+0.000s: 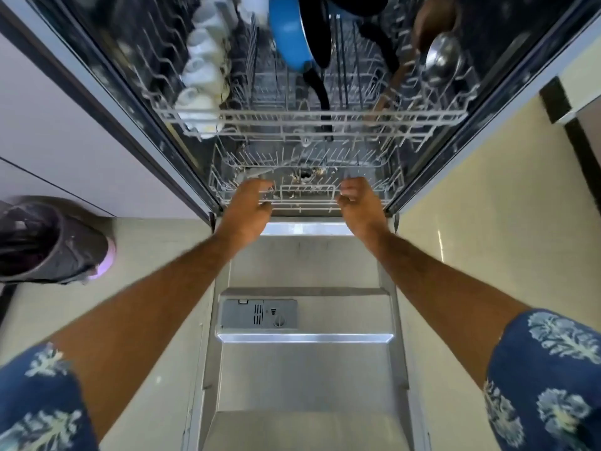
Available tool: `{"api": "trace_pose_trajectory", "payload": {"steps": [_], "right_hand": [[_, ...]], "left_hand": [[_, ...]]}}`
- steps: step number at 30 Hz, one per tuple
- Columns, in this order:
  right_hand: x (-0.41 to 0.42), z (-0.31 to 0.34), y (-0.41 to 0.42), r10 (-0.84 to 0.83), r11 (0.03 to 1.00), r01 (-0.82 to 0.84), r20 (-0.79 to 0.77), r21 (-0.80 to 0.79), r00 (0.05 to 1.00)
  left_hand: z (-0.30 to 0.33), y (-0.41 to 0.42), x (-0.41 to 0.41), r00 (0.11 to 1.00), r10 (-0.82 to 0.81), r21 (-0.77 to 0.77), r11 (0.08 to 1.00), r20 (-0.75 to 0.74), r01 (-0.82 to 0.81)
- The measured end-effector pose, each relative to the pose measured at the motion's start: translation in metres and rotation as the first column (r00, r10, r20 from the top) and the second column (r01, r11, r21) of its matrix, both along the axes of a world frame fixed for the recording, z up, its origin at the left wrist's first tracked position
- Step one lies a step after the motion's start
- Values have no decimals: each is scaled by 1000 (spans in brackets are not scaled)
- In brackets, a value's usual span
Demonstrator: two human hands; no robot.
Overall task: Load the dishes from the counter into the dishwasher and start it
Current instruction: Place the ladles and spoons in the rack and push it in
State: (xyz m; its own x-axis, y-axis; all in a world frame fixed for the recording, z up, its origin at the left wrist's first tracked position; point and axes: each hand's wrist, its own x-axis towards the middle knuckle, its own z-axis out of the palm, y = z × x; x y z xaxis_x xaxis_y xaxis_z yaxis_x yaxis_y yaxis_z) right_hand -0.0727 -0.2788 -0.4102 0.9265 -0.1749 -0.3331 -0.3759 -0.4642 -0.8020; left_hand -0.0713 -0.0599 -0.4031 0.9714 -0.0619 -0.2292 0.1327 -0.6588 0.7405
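The dishwasher stands open, its steel door (pixel 302 369) folded down flat toward me. My left hand (pixel 248 208) and my right hand (pixel 359 206) both curl their fingers over the front rail of the lower rack (pixel 305 193), which holds no dishes. The upper rack (pixel 309 120) is pulled out above it. It carries a row of white cups (pixel 203 70) on the left, a blue pan (pixel 289 30) with a black handle in the middle, and a steel ladle (pixel 442 60) with a wooden spoon on the right.
A detergent dispenser (pixel 259 314) sits in the door panel. A bin lined with a dark bag (pixel 48 242) stands on the floor at the left. White cabinet fronts (pixel 65 141) flank the left side, pale floor tiles (pixel 481 206) the right.
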Motion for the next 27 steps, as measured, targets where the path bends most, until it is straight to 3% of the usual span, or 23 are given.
{"api": "trace_pose_trajectory", "payload": {"steps": [2, 5, 8, 10, 13, 15, 17, 27], "right_hand": [[10, -22, -1, 176, 969, -174, -6, -178, 984], [37, -54, 2, 420, 815, -377, 2, -441, 907], [55, -83, 8, 541, 682, -439, 0, -584, 841], [57, -101, 10, 561, 648, -407, 41, -644, 827], [55, -118, 11, 528, 690, -290, 187, -663, 828], [51, -120, 10, 513, 717, -243, 258, -654, 819], [38, -117, 9, 507, 737, -244, 277, -630, 816], [-71, -94, 13, 468, 798, -384, 76, -464, 881]], "left_hand": [[-23, -4, 14, 981, -192, 193, 963, -12, 191], [-56, -10, 47, 943, -333, 364, 879, 6, 308], [-87, -17, 67, 913, -407, 416, 827, -20, 377], [-106, -21, 71, 903, -427, 455, 814, 52, 359], [-121, -21, 70, 893, -362, 413, 880, 269, 233], [-120, -20, 65, 887, -330, 361, 909, 324, 207], [-118, -18, 54, 887, -338, 337, 914, 316, 228], [-108, -6, -56, 938, -318, 236, 930, 139, 280]]}}
